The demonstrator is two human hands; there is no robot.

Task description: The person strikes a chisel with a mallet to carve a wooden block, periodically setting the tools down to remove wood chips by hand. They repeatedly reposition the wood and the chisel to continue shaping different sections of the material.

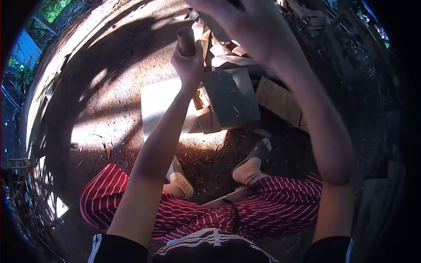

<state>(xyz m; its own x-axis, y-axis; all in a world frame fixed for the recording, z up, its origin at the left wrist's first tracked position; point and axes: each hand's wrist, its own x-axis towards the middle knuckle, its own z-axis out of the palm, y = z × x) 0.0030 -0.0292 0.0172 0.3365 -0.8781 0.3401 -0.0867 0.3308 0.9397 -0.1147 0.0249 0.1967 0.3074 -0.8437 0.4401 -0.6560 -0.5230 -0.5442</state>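
My left hand [188, 69] is closed around a brown cylinder [186, 40] that looks like a wooden handle or tube, its round end pointing up. What it joins to below the fist cannot be made out. My right hand [247, 22] is raised at the top edge, blurred and partly cut off, with its visible fingers apart. Below the hands, a wooden block [208, 120] with a rough, split upper part lies between a sunlit pale board [162, 98] and a dark flat board [230, 98].
Another wooden block [280, 101] lies to the right of the boards. Wood offcuts [226, 49] are piled beyond them, and more scrap wood [313, 19] is at the upper right. My feet [254, 162] rest on bare soil, near the boards.
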